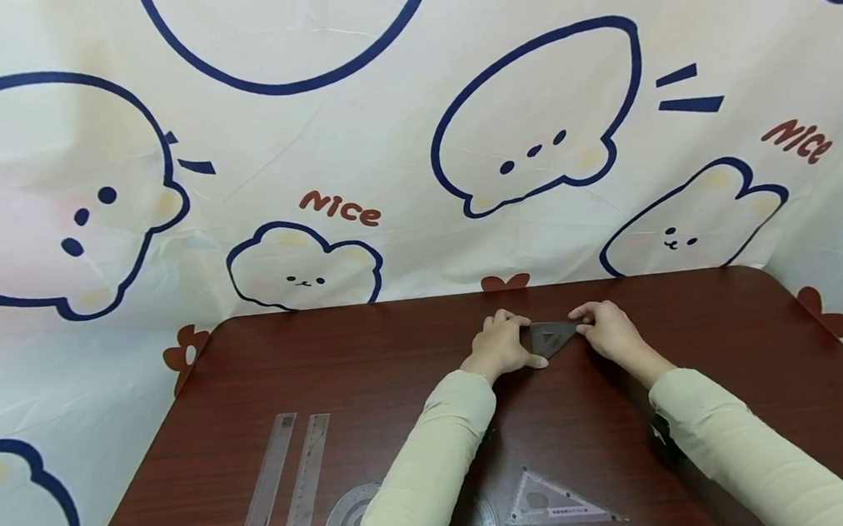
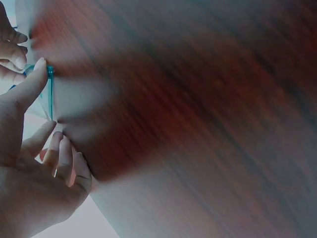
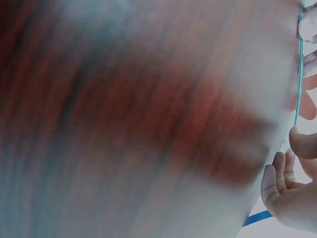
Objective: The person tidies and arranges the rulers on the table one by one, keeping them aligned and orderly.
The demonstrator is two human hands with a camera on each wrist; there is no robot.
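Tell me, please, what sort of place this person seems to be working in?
Probably a makeshift desk set up for recording at home or in a studio: a dark wooden table backed by a cartoon-print cloth, with two straight rulers and a set square laid out near the front edge.

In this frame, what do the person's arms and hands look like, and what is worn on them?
Both arms wear long, pale yellow-green fabric sleeves reaching to the wrists. The left hand and right hand are bare, with no gloves or rings visible. A small dark object shows under the right sleeve; what it is cannot be told.
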